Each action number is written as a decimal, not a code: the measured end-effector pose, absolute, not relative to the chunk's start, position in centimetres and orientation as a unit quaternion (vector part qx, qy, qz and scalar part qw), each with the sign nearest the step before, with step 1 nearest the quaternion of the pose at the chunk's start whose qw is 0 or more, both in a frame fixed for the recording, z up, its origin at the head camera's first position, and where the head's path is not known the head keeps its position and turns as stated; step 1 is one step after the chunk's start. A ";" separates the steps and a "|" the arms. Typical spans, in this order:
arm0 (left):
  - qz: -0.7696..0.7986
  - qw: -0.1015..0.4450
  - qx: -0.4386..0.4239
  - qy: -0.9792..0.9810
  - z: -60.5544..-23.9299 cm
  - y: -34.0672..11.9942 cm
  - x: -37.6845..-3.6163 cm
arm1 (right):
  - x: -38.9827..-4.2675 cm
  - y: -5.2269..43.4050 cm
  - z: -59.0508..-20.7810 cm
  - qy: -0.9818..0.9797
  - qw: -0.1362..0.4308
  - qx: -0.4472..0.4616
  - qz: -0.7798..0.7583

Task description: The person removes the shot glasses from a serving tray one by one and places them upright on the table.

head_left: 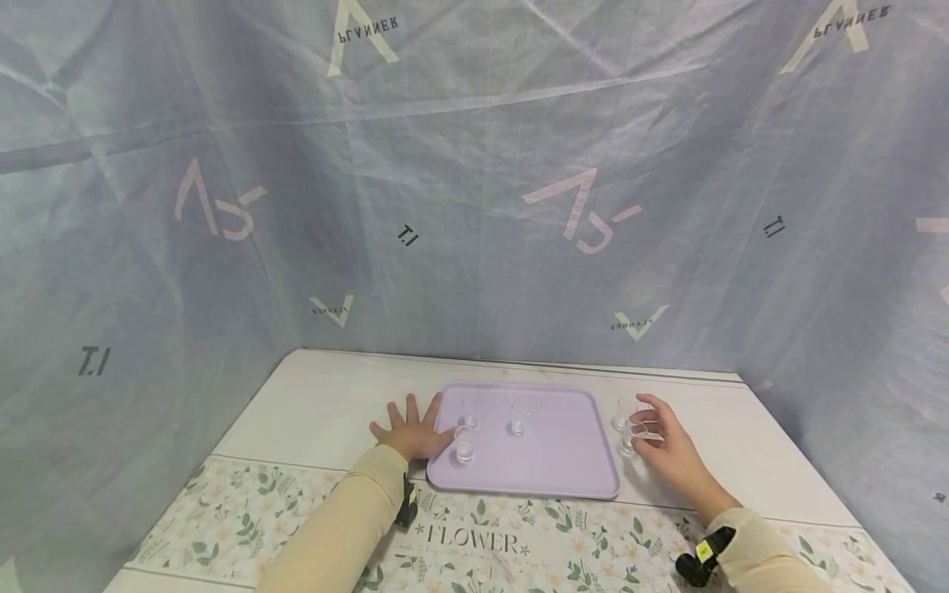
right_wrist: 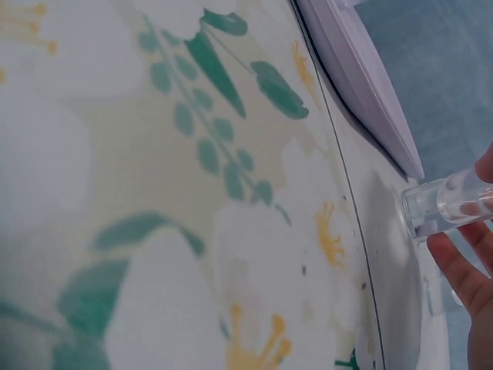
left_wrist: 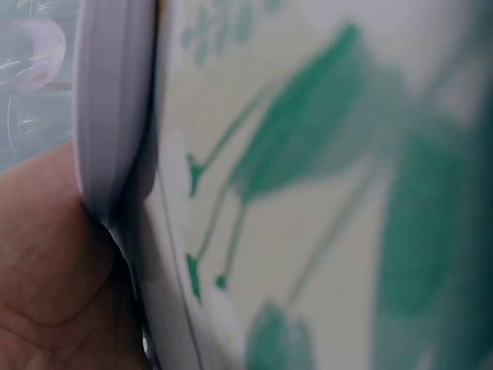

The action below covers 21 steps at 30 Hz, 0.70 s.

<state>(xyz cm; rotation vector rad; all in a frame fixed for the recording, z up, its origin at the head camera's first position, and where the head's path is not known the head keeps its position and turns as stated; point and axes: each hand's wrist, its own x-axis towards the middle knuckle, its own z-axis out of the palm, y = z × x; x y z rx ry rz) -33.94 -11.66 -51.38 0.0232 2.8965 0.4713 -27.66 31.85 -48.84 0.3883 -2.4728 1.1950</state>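
My left hand point(head_left: 415, 434) lies with its fingers spread at the left side of a lilac tray point(head_left: 556, 461). Its thumb reaches over the rim, seen close up in the left wrist view. On the tray stand a clear shot glass point(head_left: 465, 449) near that thumb, another glass point(head_left: 470, 416) behind it, and a third glass point(head_left: 518, 422) farther right. Beyond the tray's right edge, my right hand point(head_left: 663, 441) holds a clear shot glass point(right_wrist: 431, 208) between thumb and fingers, low over the table. One more glass point(head_left: 620, 416) stands just behind it.
The white table point(head_left: 319, 403) has a floral-printed strip point(head_left: 245, 511) along its front, lettered FLOWER. A grey-blue printed curtain point(head_left: 445, 247) hangs behind and at both sides. A black wrist camera point(head_left: 704, 556) sits on the right sleeve.
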 end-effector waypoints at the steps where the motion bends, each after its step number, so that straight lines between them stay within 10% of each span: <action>1: 0.158 0.101 0.009 0.982 -51.2 -11.6 -33.8 | -27.6 31.8 -48.8 -0.876 0.184 0.139 0.423; 21: 0.173 0.083 0.019 0.981 -49.1 -11.4 -32.0 | -27.9 32.3 -49.5 -0.880 0.178 0.134 0.420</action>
